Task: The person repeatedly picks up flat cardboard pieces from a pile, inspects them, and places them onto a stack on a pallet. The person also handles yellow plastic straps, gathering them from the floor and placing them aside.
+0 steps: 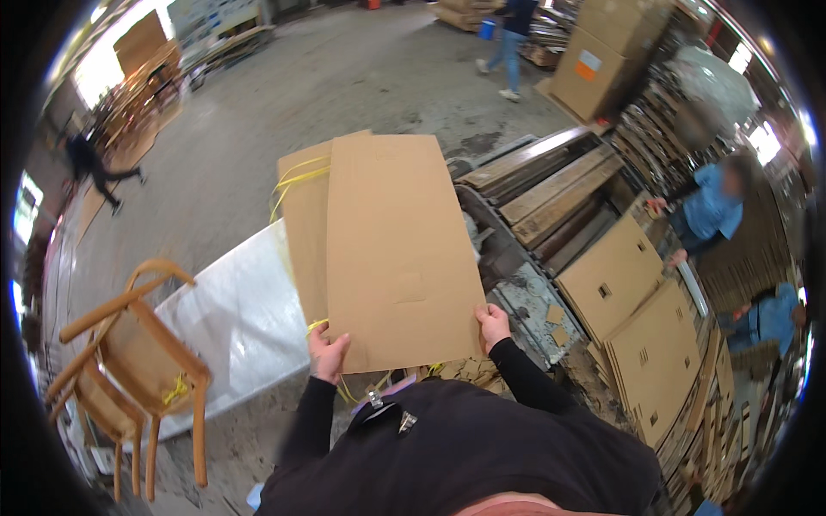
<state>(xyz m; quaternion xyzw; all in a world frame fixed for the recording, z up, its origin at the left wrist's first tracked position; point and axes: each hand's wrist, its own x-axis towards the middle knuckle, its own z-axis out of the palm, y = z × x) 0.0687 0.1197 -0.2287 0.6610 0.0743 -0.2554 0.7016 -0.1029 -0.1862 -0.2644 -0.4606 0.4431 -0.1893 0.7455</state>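
A large brown cardboard sheet [400,249] lies in front of me, its long side pointing away. My left hand [329,353] grips its near left corner, thumb on top and fingers mostly hidden beneath. At the near right edge, my right hand [493,328] is closed on the same sheet. Under it, to the left, shows another cardboard piece [303,193] with yellow strapping [301,176] across it. More yellow strap shows beside my left hand. What bears the cardboard is mostly hidden.
A pale, shiny flat surface [237,314] runs to the left, beside wooden chairs [142,335]. On the right are a grimy metal machine [525,305] and stacked cut cardboard sheets [645,344]. Two people in blue [714,202] stand there; other people walk farther off. Tall cartons [594,64] stand behind.
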